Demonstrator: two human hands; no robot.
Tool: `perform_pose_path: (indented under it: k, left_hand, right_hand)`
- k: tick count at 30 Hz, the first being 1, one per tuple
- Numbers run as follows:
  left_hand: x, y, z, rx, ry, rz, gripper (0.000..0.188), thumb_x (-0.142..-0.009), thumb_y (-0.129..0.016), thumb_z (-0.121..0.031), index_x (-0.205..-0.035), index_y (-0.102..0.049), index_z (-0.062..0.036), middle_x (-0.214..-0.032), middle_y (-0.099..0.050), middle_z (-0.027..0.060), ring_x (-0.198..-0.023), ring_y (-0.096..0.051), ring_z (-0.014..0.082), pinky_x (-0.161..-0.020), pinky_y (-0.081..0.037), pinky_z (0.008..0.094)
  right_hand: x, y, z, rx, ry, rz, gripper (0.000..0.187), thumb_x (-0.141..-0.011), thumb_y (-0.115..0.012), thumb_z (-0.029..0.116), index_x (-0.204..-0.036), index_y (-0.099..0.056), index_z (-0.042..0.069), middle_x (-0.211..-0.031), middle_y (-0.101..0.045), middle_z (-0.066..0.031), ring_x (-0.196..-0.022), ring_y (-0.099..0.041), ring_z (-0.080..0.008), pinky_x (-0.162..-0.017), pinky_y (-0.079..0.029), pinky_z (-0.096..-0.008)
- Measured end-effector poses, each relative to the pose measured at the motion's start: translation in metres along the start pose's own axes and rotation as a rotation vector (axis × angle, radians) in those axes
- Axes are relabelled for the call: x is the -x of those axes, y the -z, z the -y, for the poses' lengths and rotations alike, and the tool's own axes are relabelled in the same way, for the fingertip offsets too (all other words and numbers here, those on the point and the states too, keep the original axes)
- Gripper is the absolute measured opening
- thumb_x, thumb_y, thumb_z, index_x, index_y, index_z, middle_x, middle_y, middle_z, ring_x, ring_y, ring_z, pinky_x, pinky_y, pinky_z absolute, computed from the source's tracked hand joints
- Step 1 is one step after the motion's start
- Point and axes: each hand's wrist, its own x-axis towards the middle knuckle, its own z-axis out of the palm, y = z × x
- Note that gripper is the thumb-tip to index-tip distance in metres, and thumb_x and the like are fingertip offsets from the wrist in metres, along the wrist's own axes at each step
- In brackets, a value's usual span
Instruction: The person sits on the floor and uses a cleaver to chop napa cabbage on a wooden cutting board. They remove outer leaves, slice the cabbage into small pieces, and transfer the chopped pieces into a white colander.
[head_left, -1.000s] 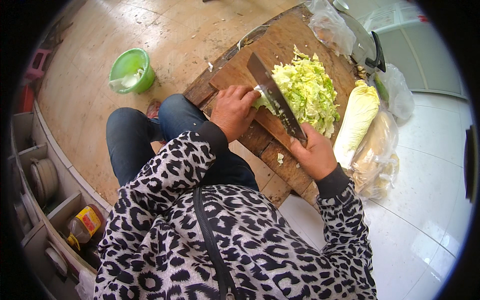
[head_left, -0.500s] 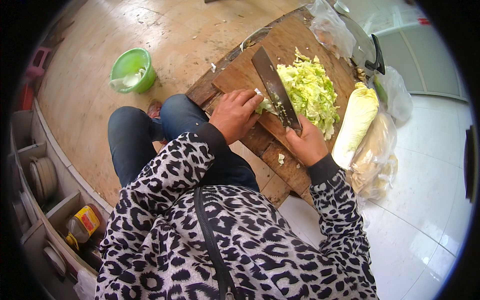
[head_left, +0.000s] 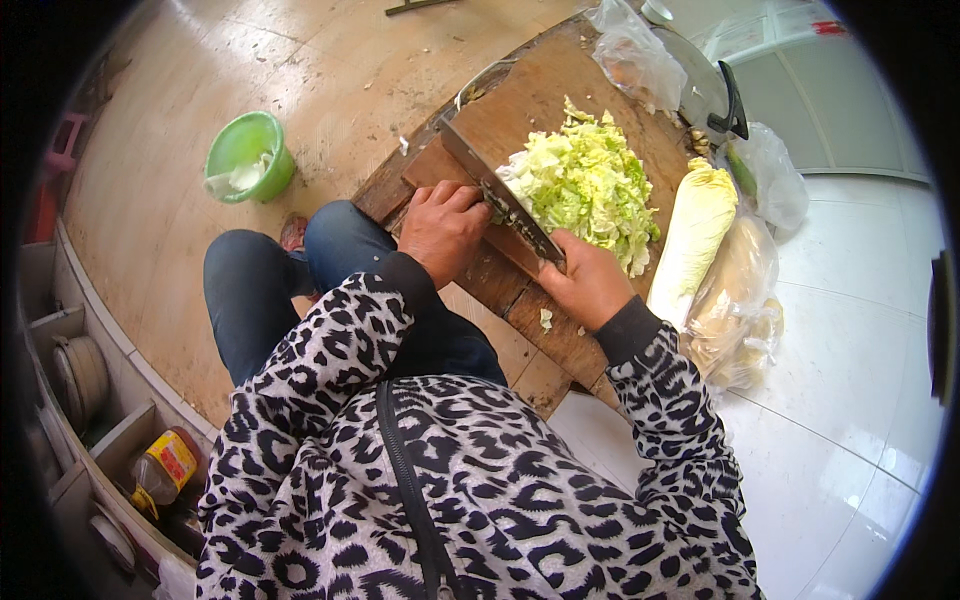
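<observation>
My right hand (head_left: 588, 282) is wrapped round the handle of a cleaver (head_left: 500, 192), whose dark wide blade slants across a wooden cutting board (head_left: 515, 105). Small cabbage bits cling to the blade. My left hand (head_left: 440, 232) presses down at the board's near left edge, fingers curled close against the blade's left side. A piece of cabbage under its fingertips is almost wholly hidden now; the earlier frame shows it there. Right of the blade lies a heap of shredded napa cabbage (head_left: 590, 190). Farther right rests a large uncut napa cabbage (head_left: 695, 235).
Bagged tan food (head_left: 735, 300) lies beside the uncut cabbage. A clear plastic bag (head_left: 640, 60) and a glass lid (head_left: 705, 95) with a black handle are at the far right of the board. A green bucket (head_left: 250, 158) stands on the floor at left; an oil bottle (head_left: 165, 465) sits in a cubby.
The cleaver has come down and left, its blade now lying closer to my left fingers. Those fingers are more tightly curled. The whole view has shifted slightly.
</observation>
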Motion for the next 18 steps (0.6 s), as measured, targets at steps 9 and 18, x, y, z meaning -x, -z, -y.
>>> perform_pose_path:
  k: [9, 18]
  left_hand:
    - [-0.019, 0.060, -0.018, 0.103, -0.062, -0.282, 0.050, -0.076, -0.084, -0.023, -0.119, -0.063, -0.0092, -0.125, -0.060, 0.0100, -0.119, -0.056, 0.0295, -0.099, -0.041, 0.0428]
    - [-0.096, 0.043, -0.041, -0.006, -0.128, 0.304, 0.027, -0.086, -0.073, -0.034, -0.100, -0.067, -0.0113, -0.096, -0.068, 0.0092, -0.098, -0.066, 0.0284, -0.090, -0.047, 0.0457]
  right_hand:
    - [0.026, 0.111, -0.008, 0.485, 0.167, -0.093, 0.017, -0.086, -0.062, 0.020, -0.101, -0.063, 0.012, -0.081, -0.067, -0.0119, -0.074, -0.067, -0.0339, -0.064, -0.052, -0.0467]
    - [-0.004, 0.154, -0.038, 0.764, 0.379, 0.094, 0.015, -0.082, -0.065, 0.016, -0.096, -0.062, 0.010, -0.073, -0.066, -0.0145, -0.073, -0.067, -0.0377, -0.063, -0.052, -0.0503]
